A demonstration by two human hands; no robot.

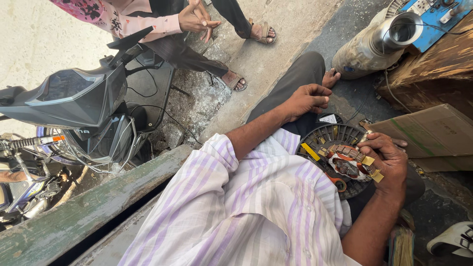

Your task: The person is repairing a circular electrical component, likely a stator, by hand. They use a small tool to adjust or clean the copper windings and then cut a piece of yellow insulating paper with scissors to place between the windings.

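My left hand (306,98) rests loosely curled on my knee in dark trousers and holds nothing. My right hand (389,158) grips a small motor winding (347,165) with copper coils and yellow insulating slips. The winding sits on a round black slotted disc (331,135) in my lap. A yellow-handled tool (310,151) and an orange-handled tool (338,182) lie on the disc near my striped shirt (246,212).
A metal cylinder (377,42) with wire stands top right beside a blue machine (433,17) and wooden block (433,74). A cardboard box (433,135) lies right. A grey scooter (79,103) stands left; another person in a pink sleeve (148,22) and sandals sits ahead. A concrete ledge (84,212) runs lower left.
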